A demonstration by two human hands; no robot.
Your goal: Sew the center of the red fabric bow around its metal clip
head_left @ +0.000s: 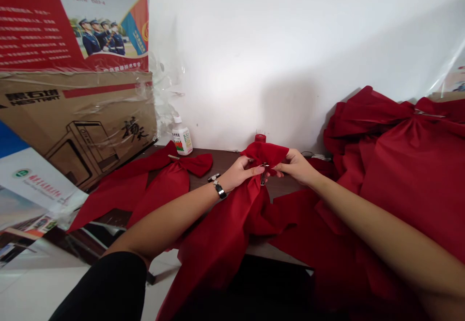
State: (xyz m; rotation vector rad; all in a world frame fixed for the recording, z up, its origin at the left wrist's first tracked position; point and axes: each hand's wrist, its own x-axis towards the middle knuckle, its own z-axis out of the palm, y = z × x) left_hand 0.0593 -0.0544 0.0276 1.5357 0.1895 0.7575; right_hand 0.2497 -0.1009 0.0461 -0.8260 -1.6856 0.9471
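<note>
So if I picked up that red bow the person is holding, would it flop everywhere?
Probably yes: the red cloth bow hangs down in soft, loose folds, so it looks floppy. It seems light for its size, since the cloth looks thin. The metal clip on it may feel stiffer and heavier.

A gathered red cloth bow (263, 155) bears a metal clip (264, 174) at its centre.

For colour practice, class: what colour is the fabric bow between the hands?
Deep red: the bow, in the head view.

Deep red fabric bow (261, 214), black-banded wristwatch (219, 190).
</note>
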